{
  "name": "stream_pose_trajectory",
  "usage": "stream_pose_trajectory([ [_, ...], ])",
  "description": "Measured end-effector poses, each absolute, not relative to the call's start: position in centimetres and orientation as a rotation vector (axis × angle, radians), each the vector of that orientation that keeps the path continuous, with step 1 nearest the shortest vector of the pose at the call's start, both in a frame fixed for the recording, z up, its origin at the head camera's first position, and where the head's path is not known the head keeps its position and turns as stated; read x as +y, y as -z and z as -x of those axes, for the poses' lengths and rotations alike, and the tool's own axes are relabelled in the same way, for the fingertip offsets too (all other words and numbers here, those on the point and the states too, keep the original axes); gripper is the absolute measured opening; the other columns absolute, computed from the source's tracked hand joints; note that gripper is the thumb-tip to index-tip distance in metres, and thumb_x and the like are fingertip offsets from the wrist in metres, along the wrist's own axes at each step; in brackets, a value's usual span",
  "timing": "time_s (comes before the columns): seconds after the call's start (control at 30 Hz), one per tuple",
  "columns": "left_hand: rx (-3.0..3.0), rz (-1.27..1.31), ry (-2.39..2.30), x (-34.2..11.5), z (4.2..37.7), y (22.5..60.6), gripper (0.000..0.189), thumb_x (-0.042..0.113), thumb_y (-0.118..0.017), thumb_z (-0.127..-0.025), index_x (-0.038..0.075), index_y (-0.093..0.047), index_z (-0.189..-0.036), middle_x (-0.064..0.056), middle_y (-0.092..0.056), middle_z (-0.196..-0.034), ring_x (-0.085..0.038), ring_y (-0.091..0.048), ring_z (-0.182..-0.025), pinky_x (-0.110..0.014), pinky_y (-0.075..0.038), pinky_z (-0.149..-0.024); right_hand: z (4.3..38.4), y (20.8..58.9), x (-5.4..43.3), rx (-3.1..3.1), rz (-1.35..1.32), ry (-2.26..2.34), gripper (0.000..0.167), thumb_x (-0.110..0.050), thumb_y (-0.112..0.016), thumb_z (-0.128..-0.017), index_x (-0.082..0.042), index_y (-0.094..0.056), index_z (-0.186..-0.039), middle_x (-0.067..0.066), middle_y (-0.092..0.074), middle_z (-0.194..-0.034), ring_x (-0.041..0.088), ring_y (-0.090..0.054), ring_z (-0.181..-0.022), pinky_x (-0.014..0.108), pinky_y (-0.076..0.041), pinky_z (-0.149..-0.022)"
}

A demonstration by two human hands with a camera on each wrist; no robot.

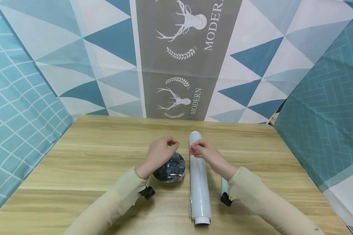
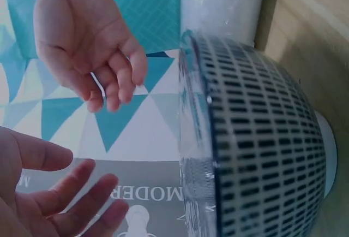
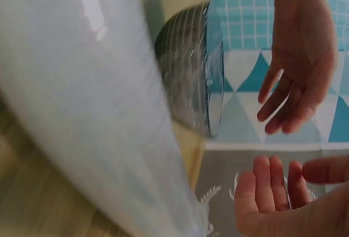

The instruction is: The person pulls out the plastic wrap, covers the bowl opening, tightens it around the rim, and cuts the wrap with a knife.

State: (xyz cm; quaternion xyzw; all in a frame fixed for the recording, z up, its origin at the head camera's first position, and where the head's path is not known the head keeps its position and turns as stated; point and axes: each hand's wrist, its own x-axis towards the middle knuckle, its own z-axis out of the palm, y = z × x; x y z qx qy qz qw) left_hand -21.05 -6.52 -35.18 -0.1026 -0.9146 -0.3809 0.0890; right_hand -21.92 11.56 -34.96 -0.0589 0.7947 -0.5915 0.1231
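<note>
A round bowl stands on the table with clear cling film stretched across its dark top. The left wrist view shows the dark dashed pattern on the bowl's side and the film along its rim. My left hand hovers over the bowl's far left edge, fingers loosely bent and holding nothing. To the right of the bowl lies a long roll of cling film, pointing away from me. Above its far part is my right hand, fingers relaxed, with nothing visible in them; the right wrist view shows it apart from the roll.
Both things rest on a wood-grain table. A patterned cloth backdrop hangs behind its far edge, with teal cloths at the sides. Black wrist cameras hang under both sleeves.
</note>
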Motion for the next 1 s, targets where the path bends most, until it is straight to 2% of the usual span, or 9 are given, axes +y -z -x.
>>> stream_pose_trajectory([
  [0.07, -2.710, 0.330, 1.091, -6.2, 21.3, 35.1, 0.013, 0.024, -0.057, -0.084, 0.016, -0.067, -0.086, 0.002, -0.067, -0.087, -0.014, -0.059, -0.077, -0.032, -0.047, -0.071, 22.0, 35.1, 12.4, 2.357, 0.255, 1.666, 0.022, -0.007, -0.044, -0.092, 0.010, -0.053, -0.101, 0.015, -0.062, -0.093, 0.017, -0.062, -0.082, 0.037, -0.049, -0.085],
  [0.17, -2.699, 0.385, 1.047, -5.8, 21.5, 35.3, 0.011, 0.023, -0.058, -0.084, 0.017, -0.067, -0.085, 0.003, -0.067, -0.086, -0.015, -0.060, -0.077, -0.031, -0.048, -0.071, 22.0, 35.4, 13.6, 2.397, 0.368, 1.568, 0.022, -0.007, -0.044, -0.092, 0.011, -0.053, -0.102, 0.018, -0.062, -0.093, 0.022, -0.062, -0.082, 0.040, -0.048, -0.085],
  [0.37, -2.743, 0.514, 1.009, -5.5, 21.5, 35.9, 0.021, 0.023, -0.059, -0.085, 0.014, -0.067, -0.102, -0.002, -0.067, -0.103, -0.020, -0.061, -0.097, -0.036, -0.047, -0.084, 21.7, 36.0, 15.7, 2.507, 0.371, 1.358, 0.022, -0.010, -0.048, -0.092, 0.007, -0.054, -0.105, 0.016, -0.063, -0.090, 0.025, -0.062, -0.084, 0.042, -0.049, -0.083],
  [0.6, -2.776, 0.729, 0.856, -5.0, 21.5, 36.0, 0.036, 0.026, -0.059, -0.085, 0.010, -0.061, -0.117, -0.005, -0.061, -0.118, -0.024, -0.054, -0.112, -0.044, -0.038, -0.096, 21.4, 36.7, 17.5, 2.557, 0.305, 1.267, 0.022, -0.015, -0.049, -0.092, 0.003, -0.056, -0.104, 0.015, -0.061, -0.088, 0.027, -0.060, -0.086, 0.043, -0.047, -0.080],
  [0.7, -2.788, 0.794, 0.790, -4.6, 21.4, 36.0, 0.038, 0.028, -0.059, -0.085, 0.012, -0.058, -0.120, -0.005, -0.059, -0.122, -0.024, -0.052, -0.115, -0.047, -0.034, -0.099, 21.3, 36.8, 18.0, 2.594, 0.319, 1.209, 0.021, -0.014, -0.053, -0.090, 0.003, -0.056, -0.101, 0.011, -0.059, -0.085, 0.022, -0.058, -0.081, 0.035, -0.049, -0.072],
  [0.83, -2.818, 0.847, 0.720, -4.0, 21.3, 36.0, 0.042, 0.031, -0.058, -0.086, 0.014, -0.056, -0.124, -0.006, -0.055, -0.127, -0.024, -0.047, -0.120, -0.048, -0.029, -0.103, 21.0, 36.8, 18.6, 2.690, 0.313, 0.983, 0.020, -0.019, -0.055, -0.087, 0.000, -0.057, -0.094, 0.006, -0.057, -0.084, 0.016, -0.051, -0.073, 0.027, -0.043, -0.061],
  [1.0, -2.878, 0.904, 0.670, -3.3, 21.1, 36.2, 0.046, 0.033, -0.057, -0.087, 0.015, -0.051, -0.129, -0.007, -0.047, -0.135, -0.023, -0.041, -0.126, -0.050, -0.020, -0.108, 20.6, 37.0, 19.1, 2.760, 0.282, 0.690, 0.019, -0.023, -0.056, -0.087, -0.005, -0.056, -0.082, 0.003, -0.054, -0.072, 0.014, -0.047, -0.062, 0.025, -0.038, -0.052],
])
